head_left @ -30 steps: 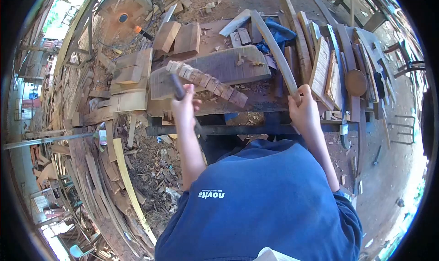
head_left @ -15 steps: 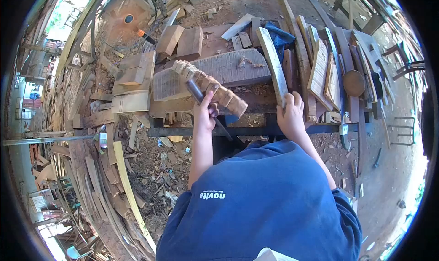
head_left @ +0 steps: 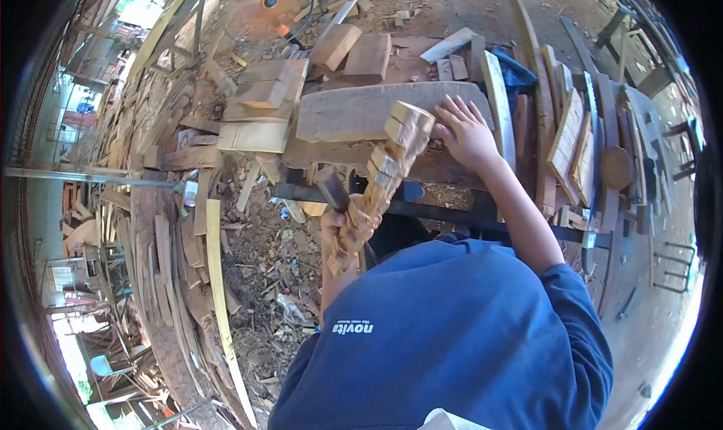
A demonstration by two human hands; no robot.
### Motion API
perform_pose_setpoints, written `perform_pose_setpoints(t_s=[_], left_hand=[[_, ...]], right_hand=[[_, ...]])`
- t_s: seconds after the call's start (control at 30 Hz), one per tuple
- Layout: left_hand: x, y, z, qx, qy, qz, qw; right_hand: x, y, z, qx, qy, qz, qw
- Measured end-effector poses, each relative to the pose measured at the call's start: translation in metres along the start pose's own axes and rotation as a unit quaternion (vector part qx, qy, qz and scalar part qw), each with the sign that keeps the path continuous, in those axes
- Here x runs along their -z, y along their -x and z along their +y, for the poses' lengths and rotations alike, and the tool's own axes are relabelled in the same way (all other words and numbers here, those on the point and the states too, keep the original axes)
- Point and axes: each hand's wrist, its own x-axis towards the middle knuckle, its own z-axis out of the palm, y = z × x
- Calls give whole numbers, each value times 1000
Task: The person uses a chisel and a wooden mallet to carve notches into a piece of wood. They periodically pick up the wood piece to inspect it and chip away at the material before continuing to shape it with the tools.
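My left hand [head_left: 331,225] is closed around a carved, notched piece of wood [head_left: 385,170] and a dark, bar-shaped tool [head_left: 331,189] whose kind I cannot make out. The carved piece stands tilted, its upper end leaning right, near my right hand. With fingers spread, my right hand [head_left: 468,135] is over the right end of a thick grey plank [head_left: 346,114] on the workbench. Its fingertips seem to rest on the plank, beside a pale narrow board [head_left: 497,99].
Wood blocks [head_left: 335,47] sit at the bench's back left, beside a stack of boards [head_left: 263,91]. Several planks and a saw-like blade [head_left: 590,129] lean at the right. A fan [head_left: 269,2] stands behind. Offcuts and chips litter the ground.
My right hand has left the pale board, moved left and opened over the grey plank. My left hand has turned the carved piece more upright and drawn it nearer to me.
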Motion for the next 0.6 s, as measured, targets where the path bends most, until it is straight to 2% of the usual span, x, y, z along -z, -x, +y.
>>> perform_pose_setpoints(t_s=[0.07, 0.1, 0.13, 0.2, 0.27, 0.33, 0.4, 0.47, 0.5, 0.57, 0.6], left_hand=[[0, 8, -5, 8, 36, -1, 999], [-1, 10, -8, 14, 57, -3, 998], [-1, 11, -10, 21, 78, -5, 997], [-4, 5, -9, 46, 83, -33, 995], [-12, 2, -13, 61, 105, -31, 992], [-27, -1, -17, 47, 85, 58, 994], [-31, -3, -19, 53, 82, 89, 991], [-36, -5, -21, 70, -69, 140, 985], [-33, -4, -24, 77, -67, 138, 985], [-25, 0, -27, 79, -121, 173, 974], [-25, -1, -26, 84, -122, 172, 974]], right_hand=[[15, 17, -4, -44, -183, -89, 978], [43, 17, -17, -194, -341, -184, 901], [52, 24, -24, -199, -340, -189, 899], [61, 41, -34, -220, -475, -120, 844], [69, 53, -44, -205, -486, -102, 844], [98, 54, -60, -190, -615, -129, 754], [119, 52, -79, -192, -622, -97, 753], [131, 50, -90, -218, -628, -73, 743], [129, 52, -87, -223, -626, -69, 744], [119, 56, -81, -251, -571, -90, 776], [117, 60, -80, -255, -571, -87, 776]])
